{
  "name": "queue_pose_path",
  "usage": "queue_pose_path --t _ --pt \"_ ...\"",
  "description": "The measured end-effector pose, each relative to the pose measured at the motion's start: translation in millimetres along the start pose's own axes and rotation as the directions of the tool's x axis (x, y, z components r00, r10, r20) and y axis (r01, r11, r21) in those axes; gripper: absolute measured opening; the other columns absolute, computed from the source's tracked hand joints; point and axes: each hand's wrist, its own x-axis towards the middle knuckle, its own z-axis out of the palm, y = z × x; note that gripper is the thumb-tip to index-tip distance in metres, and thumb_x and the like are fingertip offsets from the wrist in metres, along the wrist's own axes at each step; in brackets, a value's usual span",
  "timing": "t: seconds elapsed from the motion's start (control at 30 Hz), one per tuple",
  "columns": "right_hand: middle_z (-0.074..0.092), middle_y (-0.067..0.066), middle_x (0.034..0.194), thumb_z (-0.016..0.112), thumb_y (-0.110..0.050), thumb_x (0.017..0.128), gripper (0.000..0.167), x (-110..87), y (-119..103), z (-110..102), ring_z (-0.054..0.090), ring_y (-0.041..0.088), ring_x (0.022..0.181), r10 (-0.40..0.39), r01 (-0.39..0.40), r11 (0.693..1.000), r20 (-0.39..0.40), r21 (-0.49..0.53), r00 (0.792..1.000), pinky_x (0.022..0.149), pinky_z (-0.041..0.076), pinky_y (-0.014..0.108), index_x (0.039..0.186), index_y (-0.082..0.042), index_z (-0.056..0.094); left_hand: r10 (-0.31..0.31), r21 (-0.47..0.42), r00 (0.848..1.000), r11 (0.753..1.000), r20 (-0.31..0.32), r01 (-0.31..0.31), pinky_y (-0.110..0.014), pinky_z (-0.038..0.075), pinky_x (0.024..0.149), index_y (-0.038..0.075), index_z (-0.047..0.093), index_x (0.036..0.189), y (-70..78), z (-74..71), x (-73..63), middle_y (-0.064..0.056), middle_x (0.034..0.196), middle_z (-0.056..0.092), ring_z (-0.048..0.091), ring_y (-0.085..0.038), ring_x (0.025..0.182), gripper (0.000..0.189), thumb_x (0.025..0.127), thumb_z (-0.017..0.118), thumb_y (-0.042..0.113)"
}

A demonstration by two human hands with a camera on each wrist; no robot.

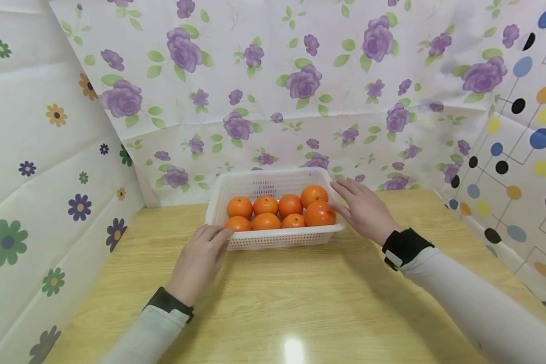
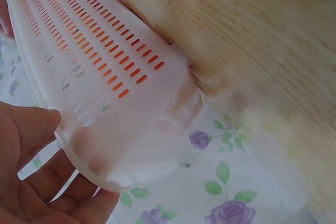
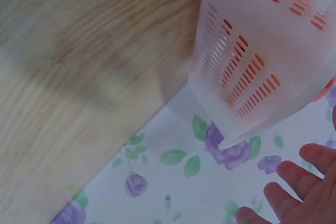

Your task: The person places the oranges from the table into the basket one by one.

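A white plastic basket (image 1: 277, 241) with slotted walls stands on the table and holds several oranges (image 1: 266, 222). At its right end, one orange (image 1: 314, 195) sits higher than the back row beside it. My left hand (image 1: 199, 259) grips the front left corner. In the left wrist view its thumb (image 2: 39, 124) lies on the rim while the other fingers curl round the corner from the far side. Beside the basket's right end is my right hand (image 1: 365, 210), its fingers extended. The right wrist view shows those fingers (image 3: 296, 179) spread and apart from the basket wall (image 3: 231, 90).
The wood-grain table (image 1: 273, 298) extends in front of the basket and to both sides. A sheet with purple flowers (image 1: 264, 96) hangs right behind the basket. Patterned sheets also line the left side (image 1: 50, 167) and the right side (image 1: 523, 167).
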Motion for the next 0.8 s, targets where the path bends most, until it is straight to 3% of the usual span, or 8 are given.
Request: queue_pose_path --t 0.27,0.6,0.8 --pt "0.043 0.029 0.168 0.065 -0.034 0.114 0.066 -17.8 -8.4 1.1 0.035 0.050 0.158 0.000 -0.001 1.000 -0.024 -0.015 1.000 0.131 0.026 0.066 0.165 0.002 0.045 -0.012 0.014 0.999 1.000 0.042 0.012 -0.052 0.063 0.101 0.008 0.076 0.135 -2.8 -5.2 -1.8 -0.014 0.127 0.072 0.066 -0.034 0.119 0.037 0.099 0.085 0.008" --pt "0.039 0.027 0.172 0.062 -0.039 0.115 0.069 -32.8 -13.8 0.5 0.029 0.048 0.161 0.026 -0.026 0.998 0.000 -0.052 1.000 0.134 0.021 0.064 0.168 -0.001 0.041 -0.021 0.010 0.995 1.000 0.093 0.020 -0.059 0.056 0.111 0.007 0.071 0.143 -6.3 -7.1 -2.6 -0.020 0.139 0.066 0.062 -0.040 0.131 0.043 0.103 0.082 0.020" --pt "0.039 0.026 0.172 0.060 -0.042 0.115 0.071 -40.4 -20.0 -0.6 0.030 0.049 0.161 0.055 -0.054 0.997 0.025 -0.059 0.998 0.133 0.021 0.066 0.170 -0.003 0.039 0.003 0.028 0.996 1.000 0.088 -0.006 -0.062 0.040 0.125 0.003 0.066 0.145 -6.8 -7.8 0.2 -0.025 0.149 0.059 0.053 -0.044 0.139 0.050 0.105 0.080 0.028"
